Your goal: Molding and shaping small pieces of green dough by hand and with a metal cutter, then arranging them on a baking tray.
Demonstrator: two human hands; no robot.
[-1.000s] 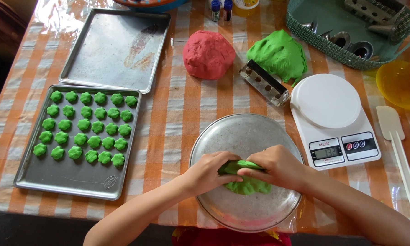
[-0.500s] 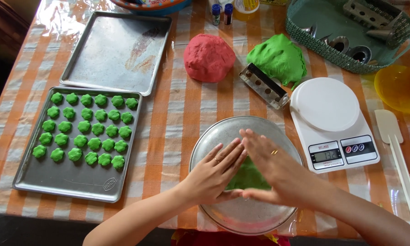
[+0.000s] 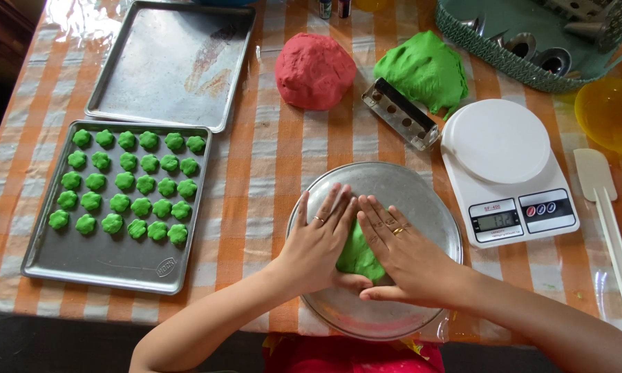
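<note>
1. Currently both hands are lying flat over a lump of green dough (image 3: 358,250) inside a round metal pan (image 3: 421,190); the left hand (image 3: 318,242) and right hand (image 3: 401,255) are pressing on it side by side, fingers stretched out straight and gripping nothing.
2. Fingertips of both hands are nearly touching each other above the lump; thumbs are closing in beneath it, so the dough is showing only in the gap between the palms, and its full outline is being hidden.
3. Beyond the fingertips, a red dough ball (image 3: 315,69) and a large green dough mass (image 3: 421,69) are sitting on the orange checked tablecloth (image 3: 256,173), with a small metal press block (image 3: 401,114) lying between the green mass and the pan.
4. Off past the left hand's little finger, a baking tray (image 3: 104,266) is holding rows of small green dough pieces (image 3: 128,183); an unfilled tray (image 3: 166,62) is lying beyond it.
5. Just beside the right hand's outer edge, a white kitchen scale (image 3: 508,169) is standing near the pan rim; farther out are a white spatula (image 3: 605,221), a yellow bowl (image 3: 611,114) and a green basket (image 3: 525,41) of metal parts.
</note>
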